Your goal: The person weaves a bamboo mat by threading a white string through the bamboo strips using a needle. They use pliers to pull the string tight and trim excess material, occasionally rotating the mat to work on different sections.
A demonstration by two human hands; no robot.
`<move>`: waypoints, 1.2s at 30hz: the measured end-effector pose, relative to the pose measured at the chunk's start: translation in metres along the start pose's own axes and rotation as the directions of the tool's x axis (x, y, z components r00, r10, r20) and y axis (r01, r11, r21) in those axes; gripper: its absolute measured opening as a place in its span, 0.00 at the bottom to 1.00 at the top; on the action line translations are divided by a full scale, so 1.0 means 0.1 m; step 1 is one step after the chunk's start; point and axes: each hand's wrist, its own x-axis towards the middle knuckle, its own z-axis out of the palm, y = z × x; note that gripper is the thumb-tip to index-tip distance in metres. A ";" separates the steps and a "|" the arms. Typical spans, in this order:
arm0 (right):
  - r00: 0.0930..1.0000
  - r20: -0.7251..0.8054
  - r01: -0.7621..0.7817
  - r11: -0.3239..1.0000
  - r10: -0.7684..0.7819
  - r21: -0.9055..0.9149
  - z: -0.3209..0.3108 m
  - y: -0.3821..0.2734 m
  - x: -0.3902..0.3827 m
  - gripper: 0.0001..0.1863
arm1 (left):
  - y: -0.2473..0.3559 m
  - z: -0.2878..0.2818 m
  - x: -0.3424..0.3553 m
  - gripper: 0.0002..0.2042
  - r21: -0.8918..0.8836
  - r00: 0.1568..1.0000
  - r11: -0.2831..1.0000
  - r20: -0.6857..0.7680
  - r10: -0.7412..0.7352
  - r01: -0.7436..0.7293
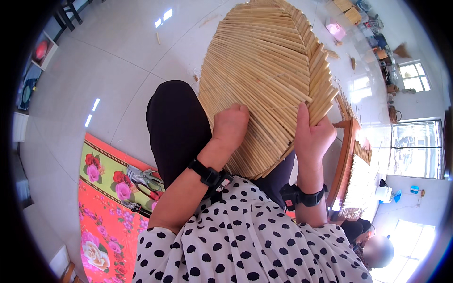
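A large rounded mat of pale, straw-coloured stalks [259,70] lies tilted across my lap, its stalks laid side by side with a stepped, overlapping border along the right. My right hand [317,134] grips that border, thumb on top near the stalk ends and the other fingers out of sight beneath. Over the lower left of the mat, my left hand [231,123] is closed in a fist. Whatever it holds is hidden. A fine thread seems to run across the stalks between the two hands.
Beside my left leg a red floral cloth [108,221] bears pliers and other tools [144,181]. On my right stands a wooden frame [344,160] near more bundled stalks [357,181]. Another person [363,238] sits at the lower right. Scraps of stalk dot the tiled floor.
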 end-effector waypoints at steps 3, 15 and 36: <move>1.000 -0.021 0.009 0.999 -0.008 0.037 0.00 0.01 -0.02 0.12 | -0.04 0.01 0.02 0.03 -0.009 0.998 0.998 -0.033 0.055 -0.055; 0.998 0.028 -0.056 0.994 0.053 0.096 -0.04 0.06 0.02 0.13 | -0.06 -0.56 0.02 0.03 -0.697 0.984 0.710 -0.039 -0.174 0.098; 0.999 0.045 -0.026 0.988 0.019 0.151 -0.05 -0.04 -0.05 0.12 | 0.52 -1.02 0.16 0.06 -0.316 0.917 0.887 -0.324 0.233 -0.337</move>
